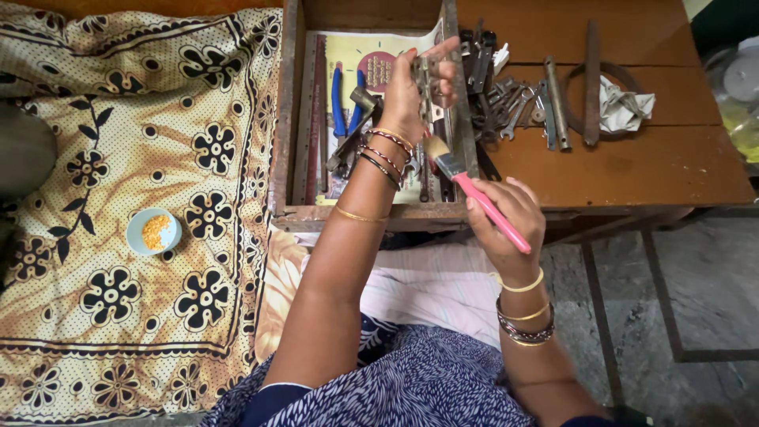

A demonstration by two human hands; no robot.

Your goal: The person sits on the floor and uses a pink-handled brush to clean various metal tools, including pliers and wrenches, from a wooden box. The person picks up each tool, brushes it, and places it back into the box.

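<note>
My left hand [415,87] is raised over a wooden drawer [286,119] and grips a metal hinge [428,88] held upright. My right hand [510,217] holds a pink-handled paintbrush [474,192] with its bristles pointing up toward the hinge, just below my left wrist. Inside the drawer lie blue-handled pliers [340,99], a hammer-like tool [360,119] and long metal pieces on a sheet of printed paper.
A pile of spanners and metal tools [514,103], a flat file [591,83] and crumpled paper [624,103] lie on the wooden table [632,170]. A small blue bowl of yellow grains [153,232] sits on the flowered cloth [118,158] at left. Tiled floor lies at right.
</note>
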